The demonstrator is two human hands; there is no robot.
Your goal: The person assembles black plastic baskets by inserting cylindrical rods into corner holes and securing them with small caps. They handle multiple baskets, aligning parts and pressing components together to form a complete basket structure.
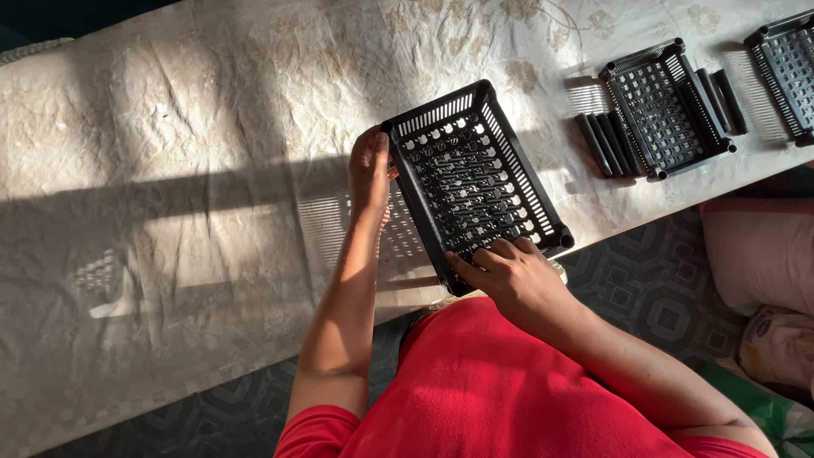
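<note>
A black perforated plastic tray (475,170) is held tilted above the cloth-covered table (170,212). My left hand (370,170) grips its left long side near the far corner. My right hand (509,271) holds the near short edge, with fingers resting on the tray's perforated floor. Both arms reach out from my red shirt at the bottom of the view.
A second black tray (666,110) lies at the right of the table, with black rods (604,142) beside its left and several more on its right. A third tray (788,72) sits at the far right edge. Pillows (759,254) and bags lie on the patterned floor.
</note>
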